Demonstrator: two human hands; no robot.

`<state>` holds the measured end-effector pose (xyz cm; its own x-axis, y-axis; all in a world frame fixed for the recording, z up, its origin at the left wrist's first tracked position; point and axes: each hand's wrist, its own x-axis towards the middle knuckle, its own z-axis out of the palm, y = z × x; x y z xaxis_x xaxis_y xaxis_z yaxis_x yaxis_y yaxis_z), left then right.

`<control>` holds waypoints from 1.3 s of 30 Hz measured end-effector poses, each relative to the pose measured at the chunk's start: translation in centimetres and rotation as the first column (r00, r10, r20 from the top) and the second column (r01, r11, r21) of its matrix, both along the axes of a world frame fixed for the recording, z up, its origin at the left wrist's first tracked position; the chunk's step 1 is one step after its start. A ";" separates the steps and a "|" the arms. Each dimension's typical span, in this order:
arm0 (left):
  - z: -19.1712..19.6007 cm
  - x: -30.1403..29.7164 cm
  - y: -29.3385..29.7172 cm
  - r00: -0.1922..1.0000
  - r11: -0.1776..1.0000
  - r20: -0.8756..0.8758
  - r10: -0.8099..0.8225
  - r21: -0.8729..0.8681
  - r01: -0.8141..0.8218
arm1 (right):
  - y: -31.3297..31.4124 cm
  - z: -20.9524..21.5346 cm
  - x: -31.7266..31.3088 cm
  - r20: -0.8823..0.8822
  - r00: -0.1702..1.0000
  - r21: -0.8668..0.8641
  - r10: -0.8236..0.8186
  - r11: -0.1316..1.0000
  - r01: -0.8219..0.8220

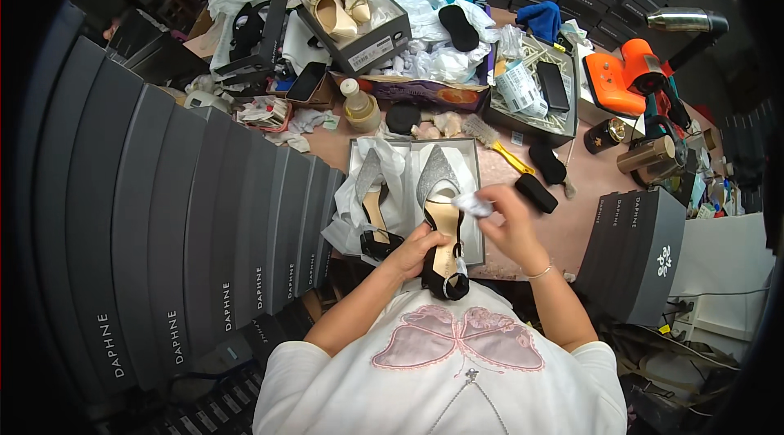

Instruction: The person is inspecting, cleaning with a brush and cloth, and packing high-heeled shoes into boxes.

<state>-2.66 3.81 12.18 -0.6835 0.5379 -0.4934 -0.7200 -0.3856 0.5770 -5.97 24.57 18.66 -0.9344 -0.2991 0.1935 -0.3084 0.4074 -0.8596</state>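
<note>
One shoe (443, 218) lies in the left hand (412, 254), thumb on insole (445, 257).

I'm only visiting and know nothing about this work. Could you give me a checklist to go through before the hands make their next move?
1. Shoe steadied: ok; the left hand grips the silver-toed shoe around its middle.
2. White wad secured: ok; the right hand pinches the white wad near that shoe.
3. Other shoe in place: ok; the second shoe lies with white tissue paper in the open box.
4. A hand free: not ok; both are occupied.
5. Inside of the held shoe's toe: cannot tell; the upper hides it.
</note>
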 end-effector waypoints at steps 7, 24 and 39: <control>0.7 0.2 0.9 0.988 1.000 -0.151 -0.029 -0.012 0.028 | -3.5 -1.8 -0.4 -0.318 0.948 0.320 0.022 0.943 0.085; 0.9 -0.8 1.6 0.980 0.996 -0.175 -0.094 -0.016 0.093 | -3.3 -1.9 -2.8 0.131 0.957 0.062 -0.259 0.966 0.252; -1.7 -1.6 -4.5 0.759 0.474 -0.646 -0.085 -0.696 -0.539 | -1.8 -7.4 1.7 0.399 0.917 0.092 -0.014 0.995 -0.025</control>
<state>-4.22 -0.64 10.46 -0.9889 -0.1196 -0.0880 -0.1279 0.3845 0.9142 -4.27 22.76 11.27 -0.9264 -0.3029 -0.2238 0.0494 0.4913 -0.8696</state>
